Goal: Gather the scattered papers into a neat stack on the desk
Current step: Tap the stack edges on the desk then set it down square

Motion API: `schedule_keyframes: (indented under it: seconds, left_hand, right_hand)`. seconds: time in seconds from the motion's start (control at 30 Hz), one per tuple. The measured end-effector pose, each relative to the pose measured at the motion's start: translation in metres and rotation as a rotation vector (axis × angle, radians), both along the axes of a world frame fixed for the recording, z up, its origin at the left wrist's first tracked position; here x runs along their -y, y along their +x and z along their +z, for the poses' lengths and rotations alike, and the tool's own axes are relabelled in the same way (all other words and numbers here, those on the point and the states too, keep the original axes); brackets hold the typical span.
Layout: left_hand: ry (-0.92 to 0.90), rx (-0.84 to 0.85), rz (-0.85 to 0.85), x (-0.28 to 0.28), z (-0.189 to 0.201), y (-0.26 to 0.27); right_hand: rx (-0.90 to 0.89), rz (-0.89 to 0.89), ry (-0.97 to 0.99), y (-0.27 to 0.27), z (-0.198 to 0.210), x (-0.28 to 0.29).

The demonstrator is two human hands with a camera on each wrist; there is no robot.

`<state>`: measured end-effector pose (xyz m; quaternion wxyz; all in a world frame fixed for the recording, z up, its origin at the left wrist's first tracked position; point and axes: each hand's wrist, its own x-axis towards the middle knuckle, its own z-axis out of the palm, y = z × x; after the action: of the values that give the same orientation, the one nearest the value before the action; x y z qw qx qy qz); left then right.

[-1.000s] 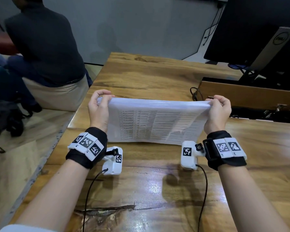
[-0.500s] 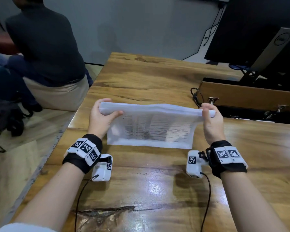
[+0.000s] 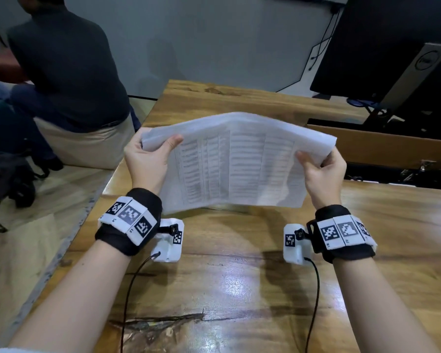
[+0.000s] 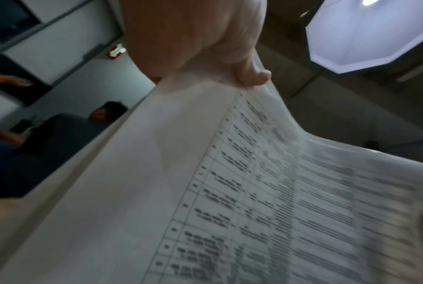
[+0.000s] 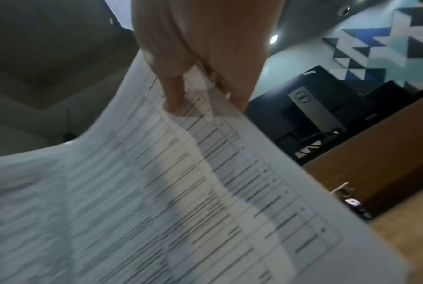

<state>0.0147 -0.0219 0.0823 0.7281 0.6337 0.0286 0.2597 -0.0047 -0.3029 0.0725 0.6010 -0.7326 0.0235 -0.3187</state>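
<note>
A stack of white papers (image 3: pixel 234 164) printed with tables hangs upright above the wooden desk (image 3: pixel 239 284), bowed upward in the middle. My left hand (image 3: pixel 150 154) pinches its upper left corner, thumb on the near face. My right hand (image 3: pixel 321 169) pinches the upper right corner the same way. The stack's bottom edge is just above the desk, lifted clear at the middle. In the left wrist view the thumb (image 4: pixel 251 75) presses the papers (image 4: pixel 230 192). In the right wrist view thumb and fingers (image 5: pixel 174 100) clamp the sheets (image 5: pixel 157 201).
A black monitor (image 3: pixel 392 47) on a grey stand sits at the back right behind a raised wooden ledge (image 3: pixel 392 146) with cables. A seated person (image 3: pixel 66 72) is off the desk's left edge. The desk's left edge runs diagonally near my left forearm.
Both hands have raised the stack off the desk and tipped it more upright; it now bows upward in the middle. The hands moved closer to each other and nearer me.
</note>
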Motion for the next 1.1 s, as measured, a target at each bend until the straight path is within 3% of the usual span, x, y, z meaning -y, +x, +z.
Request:
schedule_keyframes:
  seconds: [0.1, 0.27, 0.4, 0.6, 0.83, 1.03, 1.1]
  left_hand:
    - [0.036, 0.017, 0.011, 0.001, -0.004, -0.003]
    - [0.071, -0.215, -0.084, -0.007, -0.054, -0.008]
    - [0.074, -0.278, -0.195, -0.011, -0.059, -0.008]
    - [0.065, -0.202, -0.22, -0.016, -0.042, -0.007]
    - [0.054, -0.362, -0.345, -0.019, -0.077, -0.017]
    - [0.081, -0.297, -0.346, -0.023, -0.07, -0.013]
    - [0.093, -0.265, -0.352, -0.023, -0.064, -0.013]
  right_hand:
    - [0.034, -0.028, 0.037, -0.007, -0.007, -0.009]
    - [-0.214, 0.02, 0.244, -0.019, -0.053, -0.007]
    - [-0.291, 0.071, 0.319, -0.014, -0.047, -0.003]
    - [-0.227, 0.109, 0.282, -0.015, -0.031, 0.01]
    - [-0.39, 0.17, 0.306, -0.028, -0.059, 0.011]
    - [-0.411, 0.164, 0.242, -0.026, -0.042, 0.008]
    - [-0.368, 0.082, 0.155, -0.024, -0.023, 0.007]
